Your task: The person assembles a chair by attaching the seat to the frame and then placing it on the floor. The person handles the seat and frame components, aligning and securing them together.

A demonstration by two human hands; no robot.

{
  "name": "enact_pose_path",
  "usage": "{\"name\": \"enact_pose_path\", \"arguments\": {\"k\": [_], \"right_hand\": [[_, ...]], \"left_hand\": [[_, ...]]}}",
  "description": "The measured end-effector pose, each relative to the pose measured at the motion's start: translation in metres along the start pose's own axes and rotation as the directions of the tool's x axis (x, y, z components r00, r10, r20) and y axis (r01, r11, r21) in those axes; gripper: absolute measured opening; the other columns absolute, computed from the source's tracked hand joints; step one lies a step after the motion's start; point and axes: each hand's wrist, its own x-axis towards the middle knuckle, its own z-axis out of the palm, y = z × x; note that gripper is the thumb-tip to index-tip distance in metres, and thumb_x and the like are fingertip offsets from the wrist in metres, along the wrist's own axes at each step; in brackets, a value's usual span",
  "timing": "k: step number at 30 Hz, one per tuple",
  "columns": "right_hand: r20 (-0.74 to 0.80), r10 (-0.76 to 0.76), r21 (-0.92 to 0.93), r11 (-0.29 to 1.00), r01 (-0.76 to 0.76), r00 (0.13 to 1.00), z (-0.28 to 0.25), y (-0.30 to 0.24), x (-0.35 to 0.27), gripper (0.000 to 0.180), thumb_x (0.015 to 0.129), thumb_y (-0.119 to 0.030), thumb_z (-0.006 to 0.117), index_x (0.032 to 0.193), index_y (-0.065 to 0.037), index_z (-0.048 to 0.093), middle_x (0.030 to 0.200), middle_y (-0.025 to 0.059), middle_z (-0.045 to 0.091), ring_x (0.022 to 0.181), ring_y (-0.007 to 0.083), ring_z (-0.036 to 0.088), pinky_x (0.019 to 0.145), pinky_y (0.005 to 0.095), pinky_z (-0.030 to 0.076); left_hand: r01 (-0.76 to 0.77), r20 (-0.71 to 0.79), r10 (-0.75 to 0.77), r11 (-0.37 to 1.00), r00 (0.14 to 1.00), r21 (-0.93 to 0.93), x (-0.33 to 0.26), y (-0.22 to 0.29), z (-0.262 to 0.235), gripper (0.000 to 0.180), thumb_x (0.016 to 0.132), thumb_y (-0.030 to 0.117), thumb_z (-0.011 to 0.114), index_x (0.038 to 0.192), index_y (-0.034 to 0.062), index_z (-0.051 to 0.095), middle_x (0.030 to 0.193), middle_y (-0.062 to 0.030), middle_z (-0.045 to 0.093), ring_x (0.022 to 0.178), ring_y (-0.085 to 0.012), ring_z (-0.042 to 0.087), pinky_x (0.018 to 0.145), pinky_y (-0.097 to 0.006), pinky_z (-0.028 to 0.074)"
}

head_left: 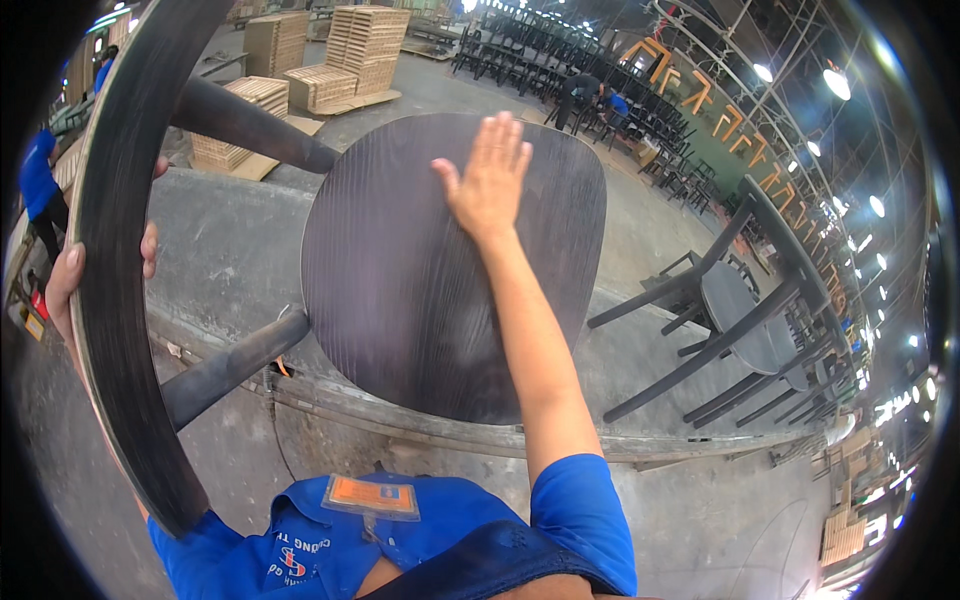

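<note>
From far off, I have the dark chair (350, 260) on the grey bench (220, 225), seat (410, 300) facing my camera. Its long way runs left to right, with the back (112, 250) at the left. My left hand (64, 285) is wrapped around the back. My right hand (488, 185) lies flat on the seat, thumb apart from straight fingers.

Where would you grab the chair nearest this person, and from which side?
Probably mid-way along the back rail, coming from the person's left: it looks narrow enough to wrap around, as the left hand does. The broad seat offers less to close on.
</note>
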Motion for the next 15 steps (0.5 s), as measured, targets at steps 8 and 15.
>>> {"name": "enact_pose_path", "arguments": {"k": [8,15], "right_hand": [[0.018,-0.017,-0.122,0.992,0.019,1.000,-0.019,0.036,0.012,0.082,0.087,-0.057,0.049,0.145,-0.005,0.025,0.153,0.0141,0.021,0.142,0.0292,0.017,0.112,0.0531,0.012],[0.068,0.294,-0.218,0.937,-0.274,0.953,-0.045,0.117,-0.025,0.076,0.091,-0.057,0.041,0.148,-0.012,0.019,0.155,0.0122,0.015,0.141,0.0356,0.018,0.108,0.0571,0.023]], "left_hand": [[-0.080,-0.089,0.078,0.997,0.993,-0.009,-0.010,0.010,0.018,0.087,0.076,0.047,0.055,0.140,-0.0053,0.029,0.136,-0.0280,0.039,0.077,-0.0140,0.058,0.059,-0.021,0.049],[-0.118,-0.016,0.117,0.989,0.993,-0.092,0.021,0.013,0.021,0.080,0.081,0.042,0.055,0.140,-0.0061,0.031,0.134,-0.0290,0.043,0.072,-0.0119,0.058,0.055,-0.018,0.051]]}}
